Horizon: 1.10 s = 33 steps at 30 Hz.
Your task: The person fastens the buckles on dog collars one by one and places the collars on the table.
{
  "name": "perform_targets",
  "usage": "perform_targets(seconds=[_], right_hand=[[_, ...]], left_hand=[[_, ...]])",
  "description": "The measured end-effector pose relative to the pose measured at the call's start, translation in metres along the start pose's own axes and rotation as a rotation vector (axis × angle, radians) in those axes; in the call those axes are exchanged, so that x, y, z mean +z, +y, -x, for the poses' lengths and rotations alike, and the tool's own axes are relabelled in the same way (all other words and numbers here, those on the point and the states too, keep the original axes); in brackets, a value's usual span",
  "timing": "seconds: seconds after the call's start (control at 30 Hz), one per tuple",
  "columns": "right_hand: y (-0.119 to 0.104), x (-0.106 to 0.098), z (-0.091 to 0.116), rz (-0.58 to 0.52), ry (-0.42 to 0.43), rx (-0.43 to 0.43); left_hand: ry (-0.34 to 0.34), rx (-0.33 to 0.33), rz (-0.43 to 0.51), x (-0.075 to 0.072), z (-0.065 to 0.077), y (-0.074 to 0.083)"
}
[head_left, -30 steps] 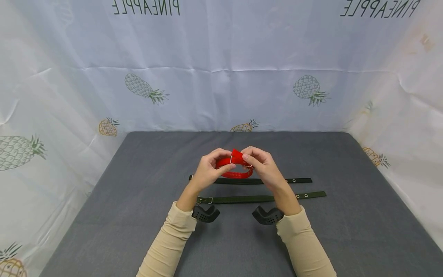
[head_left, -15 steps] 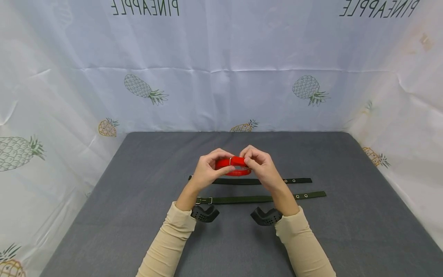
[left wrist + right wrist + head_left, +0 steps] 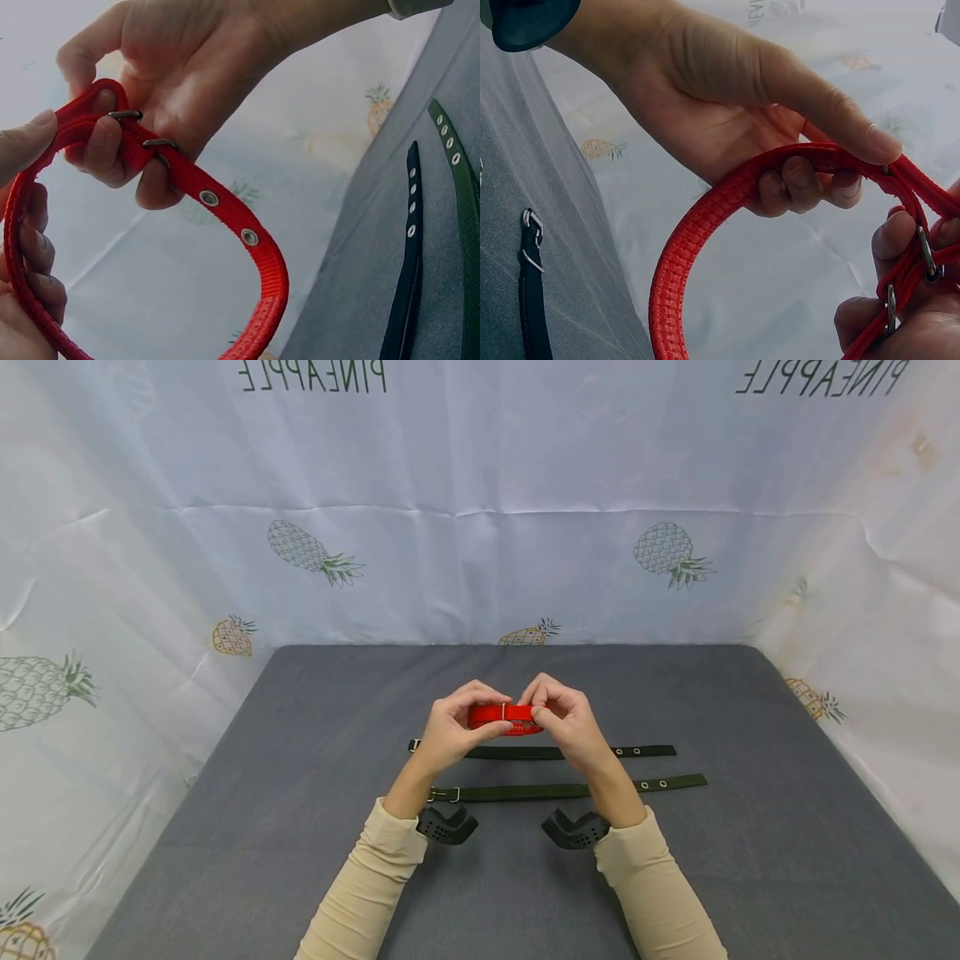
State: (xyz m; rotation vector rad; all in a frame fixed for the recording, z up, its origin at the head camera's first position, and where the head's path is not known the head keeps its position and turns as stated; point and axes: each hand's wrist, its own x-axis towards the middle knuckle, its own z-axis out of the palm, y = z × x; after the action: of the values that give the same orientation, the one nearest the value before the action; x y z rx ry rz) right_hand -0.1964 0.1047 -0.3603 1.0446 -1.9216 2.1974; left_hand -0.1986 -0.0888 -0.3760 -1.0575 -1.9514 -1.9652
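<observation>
Both hands hold a red collar [image 3: 491, 714] with metal rings and eyelets, raised above the table and bent into a loop. My left hand [image 3: 450, 722] grips its left side; in the right wrist view that left hand [image 3: 727, 97] has its thumb on top and fingers curled under the padded band. At the other side, my right hand [image 3: 566, 718] pinches the strap. The left wrist view shows the right hand [image 3: 187, 67] with its fingers around a folded part of the strap beside the metal buckle [image 3: 126, 115]. A metal ring [image 3: 159, 142] sits just below it.
A black collar [image 3: 517, 752] and a dark green collar [image 3: 525, 792] lie stretched out on the grey table [image 3: 300, 827], parallel, under the hands. Their eyelet ends point right. Pineapple-printed white cloth [image 3: 465, 460] hangs at the back and sides.
The red strap part that stuck up between the hands has come down level. The loop now looks flatter from above. My right hand has shifted slightly; the left has barely moved.
</observation>
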Motion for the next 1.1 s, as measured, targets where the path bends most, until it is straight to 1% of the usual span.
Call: perform_targets(seconds=[0.3,0.43,0.7,0.9,1.0,1.1], right_hand=[[0.000,-0.001,-0.001,0.021,-0.016,-0.007],[-0.001,-0.003,0.000,0.034,-0.038,0.014],[-0.007,-0.009,0.001,0.061,-0.086,0.135],[-0.010,-0.017,0.002,-0.018,-0.138,0.240],[-0.009,-0.022,0.003,-0.037,-0.183,0.269],[-0.008,-0.026,0.003,-0.035,-0.219,0.275]], left_hand=[[0.012,0.019,-0.022,0.000,0.000,0.001],[0.015,0.012,-0.034,0.000,0.000,0.002],[0.004,-0.034,-0.044,-0.003,0.002,0.004],[0.016,-0.053,-0.007,-0.004,0.001,0.004],[0.012,-0.054,0.004,-0.005,0.000,0.003],[0.013,-0.057,0.006,-0.005,0.001,0.003]])
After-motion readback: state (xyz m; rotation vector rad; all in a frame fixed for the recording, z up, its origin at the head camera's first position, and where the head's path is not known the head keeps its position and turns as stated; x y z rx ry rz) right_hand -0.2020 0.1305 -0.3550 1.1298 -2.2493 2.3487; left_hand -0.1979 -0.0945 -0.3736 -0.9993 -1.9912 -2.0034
